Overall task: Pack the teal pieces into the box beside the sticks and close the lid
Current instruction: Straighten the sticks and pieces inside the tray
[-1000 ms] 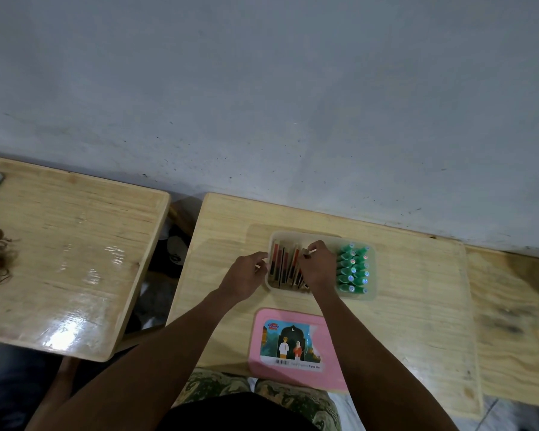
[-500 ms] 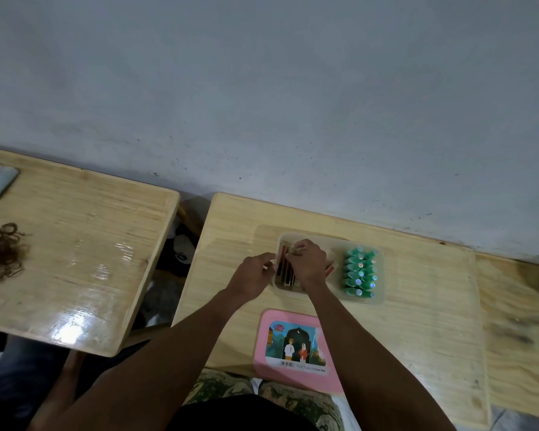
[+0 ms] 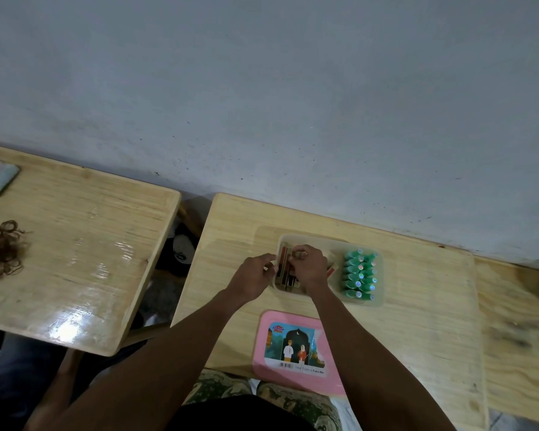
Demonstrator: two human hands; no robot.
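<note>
Head view: left hand [image 3: 255,276] pinches box [image 3: 379,295] left rim; right hand [image 3: 310,268], moved left since second ago, fingers curled on sticks [image 3: 285,269]; teal pieces [image 3: 360,273] in rows in box's right side; lid [image 3: 259,346] off, at near bench [image 3: 417,321] edge.

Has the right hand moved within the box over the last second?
Yes: the right hand has shifted left inside the box, away from the teal pieces, over the sticks.

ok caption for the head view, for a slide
Left hand holding the rim of the clear plastic box, right hand gripping wooden sticks beside packed teal pieces; pink rectangular lid off.
</note>
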